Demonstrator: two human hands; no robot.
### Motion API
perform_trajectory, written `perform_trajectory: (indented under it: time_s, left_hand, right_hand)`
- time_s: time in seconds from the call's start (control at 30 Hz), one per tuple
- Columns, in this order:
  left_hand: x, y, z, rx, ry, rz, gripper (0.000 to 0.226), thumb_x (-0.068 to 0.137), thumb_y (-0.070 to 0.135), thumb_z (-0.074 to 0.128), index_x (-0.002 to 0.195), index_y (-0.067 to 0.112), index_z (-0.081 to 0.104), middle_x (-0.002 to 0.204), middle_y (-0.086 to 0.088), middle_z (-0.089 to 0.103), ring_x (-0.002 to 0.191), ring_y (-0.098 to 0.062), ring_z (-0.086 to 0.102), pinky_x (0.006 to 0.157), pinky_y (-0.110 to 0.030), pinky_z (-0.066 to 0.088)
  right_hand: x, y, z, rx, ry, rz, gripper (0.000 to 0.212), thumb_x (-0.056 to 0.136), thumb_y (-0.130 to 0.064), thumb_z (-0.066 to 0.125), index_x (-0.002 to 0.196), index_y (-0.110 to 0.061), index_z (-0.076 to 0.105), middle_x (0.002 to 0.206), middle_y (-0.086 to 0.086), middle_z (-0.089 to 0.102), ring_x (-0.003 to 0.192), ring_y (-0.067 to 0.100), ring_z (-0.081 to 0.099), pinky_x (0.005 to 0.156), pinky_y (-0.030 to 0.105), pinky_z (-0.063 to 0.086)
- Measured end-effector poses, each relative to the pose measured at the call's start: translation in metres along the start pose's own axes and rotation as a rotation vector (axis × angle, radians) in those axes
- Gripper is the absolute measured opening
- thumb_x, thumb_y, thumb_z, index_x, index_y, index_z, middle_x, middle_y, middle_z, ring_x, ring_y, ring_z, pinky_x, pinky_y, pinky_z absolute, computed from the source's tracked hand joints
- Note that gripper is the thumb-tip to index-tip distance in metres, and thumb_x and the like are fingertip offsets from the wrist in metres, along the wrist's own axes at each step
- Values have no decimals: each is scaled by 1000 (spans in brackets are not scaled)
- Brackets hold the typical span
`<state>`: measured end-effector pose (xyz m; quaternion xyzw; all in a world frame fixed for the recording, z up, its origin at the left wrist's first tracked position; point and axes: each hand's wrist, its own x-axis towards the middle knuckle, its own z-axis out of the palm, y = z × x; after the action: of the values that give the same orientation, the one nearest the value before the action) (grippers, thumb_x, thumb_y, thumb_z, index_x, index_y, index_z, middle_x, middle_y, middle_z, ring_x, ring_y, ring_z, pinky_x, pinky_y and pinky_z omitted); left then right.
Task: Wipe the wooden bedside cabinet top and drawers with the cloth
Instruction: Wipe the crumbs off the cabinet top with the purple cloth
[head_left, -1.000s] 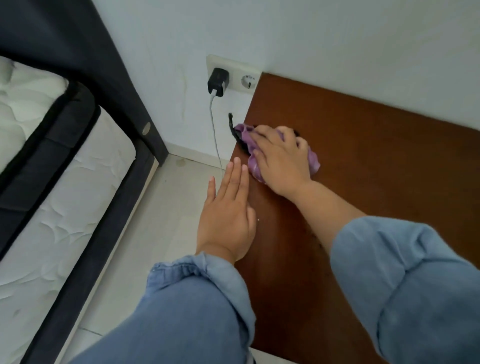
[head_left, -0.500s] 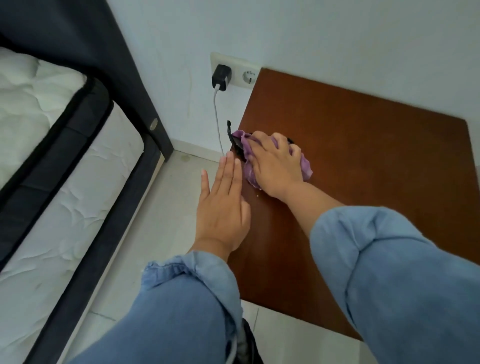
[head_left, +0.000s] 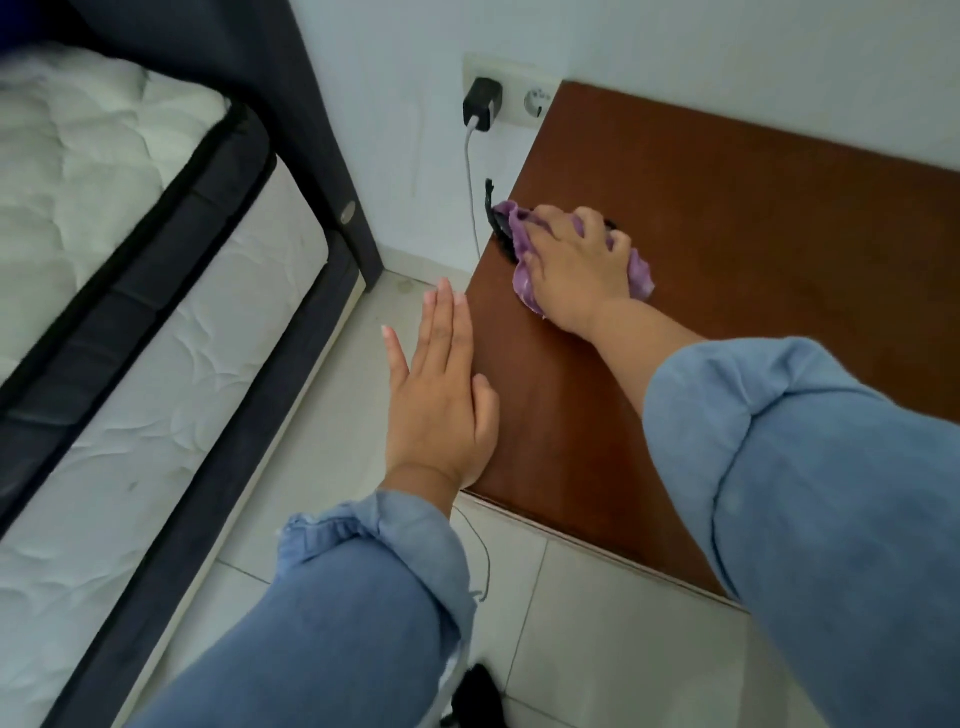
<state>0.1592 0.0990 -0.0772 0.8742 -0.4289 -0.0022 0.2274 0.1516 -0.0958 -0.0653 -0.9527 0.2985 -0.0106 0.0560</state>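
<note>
The reddish-brown wooden top of the bedside cabinet (head_left: 727, 249) fills the right of the head view. My right hand (head_left: 576, 265) grips a crumpled purple cloth (head_left: 640, 273) and presses it on the top near the left edge. A small black object (head_left: 497, 228) lies partly under the cloth at that edge. My left hand (head_left: 439, 395) is flat with straight fingers, held beside the cabinet's left edge, thumb side against it. The drawers are out of sight.
A wall socket (head_left: 537, 98) with a black charger (head_left: 483, 104) and its white cable (head_left: 471, 192) sits left of the cabinet. A dark bed frame with a white mattress (head_left: 130, 270) stands at left. Pale floor tiles (head_left: 597, 623) lie between them and in front.
The view has pulled back, so the cabinet's front edge and floor now show. My right hand stays with the cloth at the left edge; my left hand stays flat alongside.
</note>
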Motion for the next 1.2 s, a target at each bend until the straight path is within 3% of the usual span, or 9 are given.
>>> perform_trajectory:
  time_s: [0.23,0.37,0.73,0.9,1.03,1.2]
  left_hand:
    - [-4,-1,-1,-78,22,-26,76,78,25,23,151,8,8,160,-5,-2,146,-11,-9,116,-48,-14]
    - [-3,-1,0,-94,30,-21,76,78,25,21,151,10,7,157,2,-8,143,-6,-14,116,-48,-15]
    - [-2,0,4,-81,20,-16,76,78,26,19,151,9,10,161,-6,2,145,-8,-9,116,-47,-14]
    - [-5,-1,5,-124,63,-10,76,77,26,19,151,6,15,160,-7,7,147,-14,-1,116,-45,-11]
    - [-8,-3,6,-179,141,-29,79,74,26,17,150,5,18,159,-9,13,147,-19,6,118,-43,-6]
    - [-15,-13,6,-418,217,-99,71,78,16,20,149,2,17,159,-11,14,147,-19,5,118,-34,-5]
  right_hand:
    - [-103,-44,8,-16,-18,-199,44,94,-40,37,138,-37,36,149,-13,30,136,27,24,99,48,26]
    - [-102,-44,4,-28,-28,-215,44,95,-40,35,139,-37,34,150,-13,27,137,25,22,100,49,24]
    - [-101,-43,6,-41,-4,-216,42,97,-38,33,139,-37,33,150,-11,26,137,24,22,100,47,25]
    - [-102,-46,10,-21,31,-154,43,96,-39,33,139,-37,34,149,-12,28,134,23,25,98,47,27]
    - [-94,-56,14,7,86,8,39,97,-39,32,136,-38,38,148,-13,30,132,23,27,98,46,26]
    - [-93,-58,15,16,75,57,37,98,-35,32,135,-36,40,148,-12,30,132,25,26,98,47,26]
